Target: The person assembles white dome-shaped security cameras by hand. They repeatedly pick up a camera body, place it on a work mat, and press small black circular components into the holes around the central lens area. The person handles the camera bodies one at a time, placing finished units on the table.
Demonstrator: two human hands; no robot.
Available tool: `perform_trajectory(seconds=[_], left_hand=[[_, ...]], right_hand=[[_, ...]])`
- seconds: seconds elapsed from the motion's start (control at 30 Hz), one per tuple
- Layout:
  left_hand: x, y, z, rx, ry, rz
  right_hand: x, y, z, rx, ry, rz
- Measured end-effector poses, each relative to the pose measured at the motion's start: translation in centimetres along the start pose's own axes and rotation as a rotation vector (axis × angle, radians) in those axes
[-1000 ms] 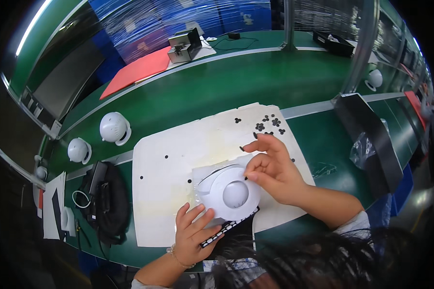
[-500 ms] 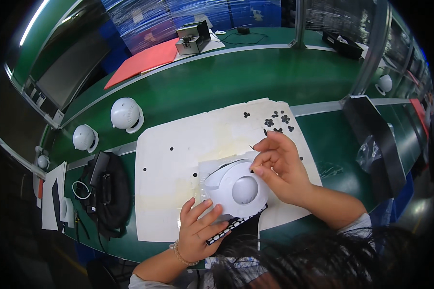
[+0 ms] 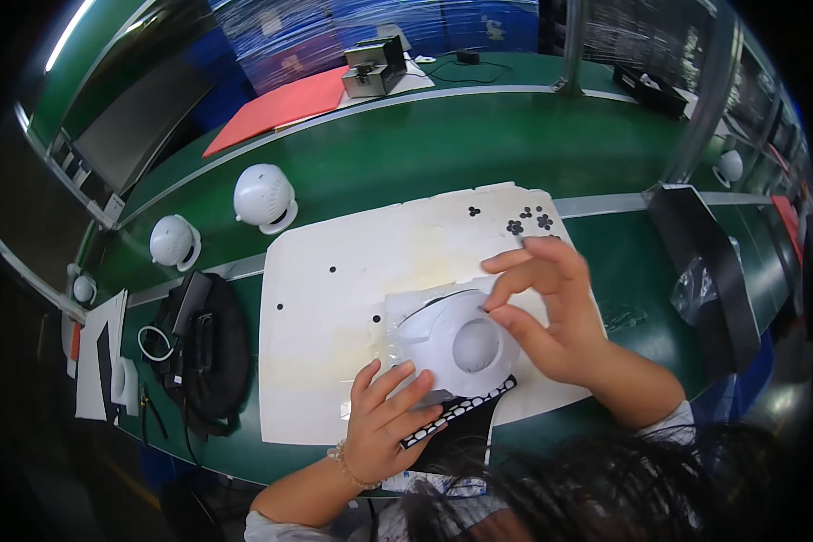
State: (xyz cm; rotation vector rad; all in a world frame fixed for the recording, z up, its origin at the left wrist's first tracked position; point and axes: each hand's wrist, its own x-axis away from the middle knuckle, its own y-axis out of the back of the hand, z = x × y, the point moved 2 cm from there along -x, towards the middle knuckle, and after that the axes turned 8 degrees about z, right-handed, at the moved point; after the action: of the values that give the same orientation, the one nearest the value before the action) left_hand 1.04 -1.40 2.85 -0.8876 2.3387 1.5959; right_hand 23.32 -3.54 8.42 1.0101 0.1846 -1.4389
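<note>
A round white device (image 3: pixel 429 341) with a ring-shaped base and a hollow centre lies tilted on a clear plastic bag (image 3: pixel 393 316). My left hand (image 3: pixel 384 420) steadies its near left side, fingers spread along the rim. Beneath those fingers runs a black strip with white spots (image 3: pixel 461 411). Over the ring's far right edge, my right hand (image 3: pixel 551 312) pinches a tiny dark piece between thumb and forefinger, likely one of the small black round pads. Several such pads (image 3: pixel 544 220) lie grouped at the board's far right corner, and a few single ones sit at its left.
A worn white board (image 3: pixel 316 388) covers the bench. Two white rounded devices (image 3: pixel 264 197) stand on the green belt beyond. At left lie a black bag (image 3: pixel 217 361) and pliers (image 3: pixel 154 411). A long black tray (image 3: pixel 709 271) borders the right; a metal box (image 3: pixel 370 77) stands far back.
The view has shifted slightly. My right fingertips have stayed close to the device's ring, and the device seems turned a little under my left hand.
</note>
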Motion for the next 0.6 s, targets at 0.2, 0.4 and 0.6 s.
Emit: perform_trajectory(seconds=[0.2,0.4,0.6], left_hand=[[0.3,0.2,0.1,0.010,-0.001,0.017],[0.3,0.2,0.4,0.013,-0.012,-0.001],[0.4,0.2,0.4,0.026,-0.005,-0.007]], right_hand=[[-0.9,-2.4,-0.3,-0.105,-0.166,0.275],[-1.3,-2.7,-0.2,-0.115,-0.181,0.264],[-1.1,-3.0,-0.4,-0.087,-0.172,0.255]])
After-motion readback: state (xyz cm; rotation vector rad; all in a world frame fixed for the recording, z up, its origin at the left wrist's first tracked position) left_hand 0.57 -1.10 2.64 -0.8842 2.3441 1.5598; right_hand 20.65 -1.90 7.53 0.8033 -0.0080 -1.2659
